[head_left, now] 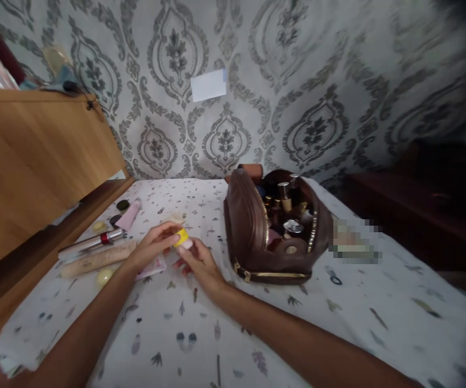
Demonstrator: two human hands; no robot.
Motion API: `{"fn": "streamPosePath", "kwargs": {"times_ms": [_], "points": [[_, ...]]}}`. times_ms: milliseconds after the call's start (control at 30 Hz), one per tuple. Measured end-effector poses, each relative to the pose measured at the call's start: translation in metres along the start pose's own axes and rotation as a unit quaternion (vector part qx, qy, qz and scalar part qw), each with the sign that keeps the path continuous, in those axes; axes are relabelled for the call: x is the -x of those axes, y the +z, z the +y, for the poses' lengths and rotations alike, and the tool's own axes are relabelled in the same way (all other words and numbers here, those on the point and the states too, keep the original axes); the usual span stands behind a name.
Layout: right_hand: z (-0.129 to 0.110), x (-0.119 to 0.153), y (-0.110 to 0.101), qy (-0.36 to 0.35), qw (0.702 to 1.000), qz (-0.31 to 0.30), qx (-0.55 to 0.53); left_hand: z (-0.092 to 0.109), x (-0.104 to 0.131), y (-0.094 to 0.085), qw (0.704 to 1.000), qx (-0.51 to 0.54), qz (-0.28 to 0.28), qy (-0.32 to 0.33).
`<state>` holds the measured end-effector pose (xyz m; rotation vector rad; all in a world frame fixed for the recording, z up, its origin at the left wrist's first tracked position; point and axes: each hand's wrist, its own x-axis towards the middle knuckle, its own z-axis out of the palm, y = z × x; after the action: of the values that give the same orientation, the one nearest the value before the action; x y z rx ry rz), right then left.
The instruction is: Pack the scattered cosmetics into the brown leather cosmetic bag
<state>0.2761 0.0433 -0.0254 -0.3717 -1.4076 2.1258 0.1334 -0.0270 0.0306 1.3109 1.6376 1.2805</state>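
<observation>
Your forearms (297, 335) meet at a small yellow-and-white container (182, 237) left of the brown zippered bag (246, 215); your left hand (157, 241) pinches its yellow end, your right hand (203, 265), nearer the bag, its bag-facing white end.

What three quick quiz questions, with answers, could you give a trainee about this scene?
1. True or false: the brown bag is zipped fully shut.
2. The small yellow-and-white container is: A) inside the bag; B) held between the left hand and the right hand; C) behind the bag.
3. Fill in: the bag's zipper teeth look ___ in colour.
Key: 1 false; 2 B; 3 gold.
</observation>
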Motion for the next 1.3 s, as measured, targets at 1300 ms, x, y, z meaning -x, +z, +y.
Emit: {"fn": "streamPosePath", "kwargs": {"times_ms": [1300], "points": [[-0.009,0.002,-0.002,0.008,0.999,-0.010,-0.039,-0.006,-0.001,0.016,0.998,0.048,-0.020,-0.041]]}}
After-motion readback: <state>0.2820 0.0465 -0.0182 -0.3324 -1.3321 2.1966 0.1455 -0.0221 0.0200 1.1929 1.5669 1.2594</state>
